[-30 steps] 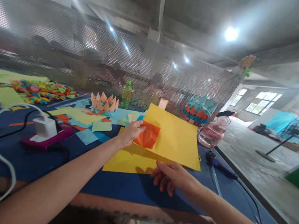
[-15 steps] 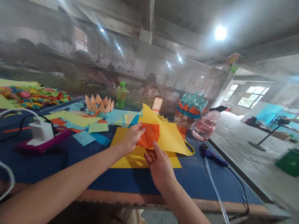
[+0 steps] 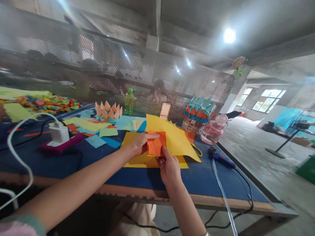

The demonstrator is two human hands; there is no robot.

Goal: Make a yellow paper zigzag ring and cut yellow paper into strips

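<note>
Between my two hands is an orange square of paper, held up over larger yellow sheets. My left hand pinches its left edge, thumb on the near face. At its lower right corner my right hand grips it between thumb and fingers. Behind the square, a yellow sheet stands raised and bent, and another yellow sheet lies flat on the table beneath. Whether the fingers also hold the raised yellow sheet I cannot tell. Part of a yellow scissors handle pokes out at the right.
On the blue table, a purple power strip with a white charger stands left. A glue gun lies right, near a pink jar and a paper basket. Behind are a peach paper crown and a green bottle.
The orange square has turned flatter towards me and sits more upright. My right fingers have closed on its lower corner. The whole view has shifted slightly.
</note>
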